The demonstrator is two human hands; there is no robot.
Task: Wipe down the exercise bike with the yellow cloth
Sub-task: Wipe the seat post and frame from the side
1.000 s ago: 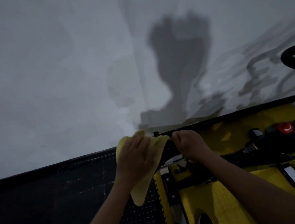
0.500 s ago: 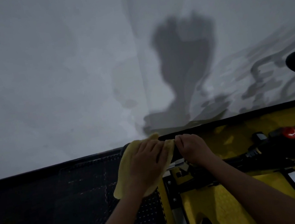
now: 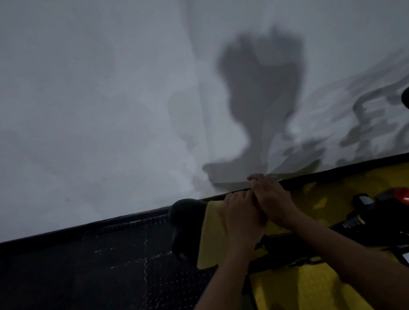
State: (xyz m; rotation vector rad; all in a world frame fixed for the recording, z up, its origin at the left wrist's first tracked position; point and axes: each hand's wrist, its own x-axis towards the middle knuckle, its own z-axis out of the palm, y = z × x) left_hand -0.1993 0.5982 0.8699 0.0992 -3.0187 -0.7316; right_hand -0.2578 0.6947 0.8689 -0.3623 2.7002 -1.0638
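The left hand point(image 3: 241, 219) presses the yellow cloth point(image 3: 211, 237) onto the bike's black saddle point(image 3: 186, 225), lying leftward; the right hand point(image 3: 270, 200) grips alongside.

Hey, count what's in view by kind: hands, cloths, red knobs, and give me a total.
Hands: 2, the left hand and right hand
Yellow cloths: 1
Red knobs: 1
Total: 4

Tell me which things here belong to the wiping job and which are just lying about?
Part of the job:
yellow cloth
left hand gripping it
right hand
black bike end

Just there:
red knob
yellow floor mat
black studded floor
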